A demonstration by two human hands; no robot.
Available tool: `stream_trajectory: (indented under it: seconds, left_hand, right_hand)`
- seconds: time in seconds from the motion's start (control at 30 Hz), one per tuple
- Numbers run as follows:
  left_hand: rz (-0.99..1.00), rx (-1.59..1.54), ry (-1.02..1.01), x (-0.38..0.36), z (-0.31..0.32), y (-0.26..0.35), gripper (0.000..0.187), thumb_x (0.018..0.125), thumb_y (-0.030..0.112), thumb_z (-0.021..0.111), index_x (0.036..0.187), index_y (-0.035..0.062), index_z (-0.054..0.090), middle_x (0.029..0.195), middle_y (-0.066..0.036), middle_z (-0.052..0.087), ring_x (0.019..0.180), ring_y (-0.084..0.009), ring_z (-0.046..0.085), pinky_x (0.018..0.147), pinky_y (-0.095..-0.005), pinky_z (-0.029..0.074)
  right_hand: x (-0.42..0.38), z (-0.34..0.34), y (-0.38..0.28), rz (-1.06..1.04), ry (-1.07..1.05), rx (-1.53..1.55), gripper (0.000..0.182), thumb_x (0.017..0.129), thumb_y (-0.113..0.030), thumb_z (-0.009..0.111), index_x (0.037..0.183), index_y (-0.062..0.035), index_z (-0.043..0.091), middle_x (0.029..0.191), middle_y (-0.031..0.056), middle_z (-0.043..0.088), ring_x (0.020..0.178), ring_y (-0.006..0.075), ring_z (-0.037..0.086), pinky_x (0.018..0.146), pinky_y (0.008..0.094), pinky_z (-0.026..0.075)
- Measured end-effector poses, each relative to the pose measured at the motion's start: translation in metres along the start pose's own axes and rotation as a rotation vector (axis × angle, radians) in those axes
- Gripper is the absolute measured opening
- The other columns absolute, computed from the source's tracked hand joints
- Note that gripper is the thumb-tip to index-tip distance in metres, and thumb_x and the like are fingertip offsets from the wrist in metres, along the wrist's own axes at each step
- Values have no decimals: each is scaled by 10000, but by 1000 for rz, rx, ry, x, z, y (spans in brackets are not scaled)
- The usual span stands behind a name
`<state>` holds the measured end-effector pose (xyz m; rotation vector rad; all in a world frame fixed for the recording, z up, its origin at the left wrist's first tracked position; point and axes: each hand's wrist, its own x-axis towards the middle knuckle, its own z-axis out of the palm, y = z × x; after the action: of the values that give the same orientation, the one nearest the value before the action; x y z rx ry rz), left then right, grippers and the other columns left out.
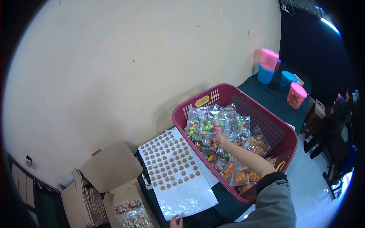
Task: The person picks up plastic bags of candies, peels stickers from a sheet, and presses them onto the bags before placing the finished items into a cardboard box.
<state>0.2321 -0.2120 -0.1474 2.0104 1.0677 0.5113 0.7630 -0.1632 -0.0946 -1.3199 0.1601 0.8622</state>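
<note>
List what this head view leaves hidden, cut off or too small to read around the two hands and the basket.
- Left hand: cut by the bottom edge at the sticker sheet; grip unclear.
- Right hand: fingers among the candy bags; whether it holds one is unclear.
- Sticker prints: too small to read.
- Red basket bottom: hidden by bags.
- Seated person: dark and distorted near the lens edge.
</note>
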Motion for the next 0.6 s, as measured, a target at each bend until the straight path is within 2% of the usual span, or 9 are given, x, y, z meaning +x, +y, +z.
stream_trajectory:
  seconds: [0.03, 0.1, 0.2, 0.23, 0.33, 0.37, 0.4, 0.53, 0.6]
  left_hand:
    - [79, 22, 19, -1, 1, -4, 303, 805, 181, 569, 1029, -22, 543, 947, -214, 575, 826, -348, 569, 733, -382, 460]
    - [27, 10, -22, -2, 2, -4, 299, 803, 176, 568, 1025, -22, 544, 956, -214, 573, 848, -354, 561, 746, -384, 455]
    - [-21, -2, -96, 4, 3, 12, 313, 803, 174, 562, 1044, -24, 531, 996, -220, 560, 911, -349, 546, 783, -383, 442]
    - [-39, -44, -122, 9, 5, 16, 335, 809, 181, 557, 1071, -23, 514, 1003, -220, 558, 918, -344, 546, 785, -379, 442]
    - [-50, -150, -154, 20, 13, 25, 406, 833, 218, 539, 1151, -20, 455, 1080, -219, 526, 991, -339, 516, 822, -379, 424]
    - [-74, -230, -195, 26, 14, 35, 459, 821, 202, 564, 1192, -6, 389, 1074, -187, 533, 961, -281, 540, 779, -345, 444]
    - [-98, -308, -233, 31, 15, 46, 530, 809, 185, 589, 1232, 8, 323, 1069, -155, 540, 931, -223, 564, 736, -311, 463]
    - [-123, -425, -315, 52, 8, 87, 503, 808, 155, 592, 1221, 7, 346, 1077, -163, 531, 967, -222, 544, 811, -311, 447]
    - [108, -507, -351, 66, 13, 97, 532, 841, 155, 558, 1268, 19, 271, 1065, -146, 557, 919, -187, 572, 803, -278, 445]
  right_hand:
    - [13, 5, 3, -10, -6, 5, 384, 780, -312, 616, 921, 27, 503, 757, 113, 566, 532, 159, 538, 413, 270, 398]
    - [40, 17, 9, -75, 379, 177, 351, 782, -288, 627, 934, 7, 512, 792, 95, 578, 538, 142, 523, 432, 276, 406]
    - [62, 11, 1, -294, 238, 517, 246, 798, -228, 610, 897, -32, 500, 744, 56, 547, 529, 134, 499, 428, 281, 406]
    - [125, -15, 15, -158, 89, 427, 160, 809, -174, 584, 865, -67, 479, 708, 31, 512, 533, 139, 497, 442, 300, 422]
    - [37, -12, -29, -229, 35, 280, 144, 805, -152, 577, 854, -79, 463, 708, 27, 499, 540, 148, 507, 448, 311, 429]
    - [0, -18, -51, -125, -194, 237, 142, 809, -155, 568, 895, -96, 472, 765, 30, 527, 623, 158, 547, 525, 306, 456]
    - [-40, -17, -69, -124, -196, 228, 142, 809, -155, 568, 895, -96, 472, 765, 30, 527, 623, 158, 547, 525, 306, 456]
    - [-162, -17, -108, -143, -409, -96, 183, 831, -173, 532, 986, -88, 484, 917, 53, 570, 804, 172, 569, 711, 290, 462]
    - [-212, -24, -116, -229, -518, -165, 204, 840, -183, 523, 994, -52, 498, 941, 57, 577, 795, 159, 571, 687, 288, 474]
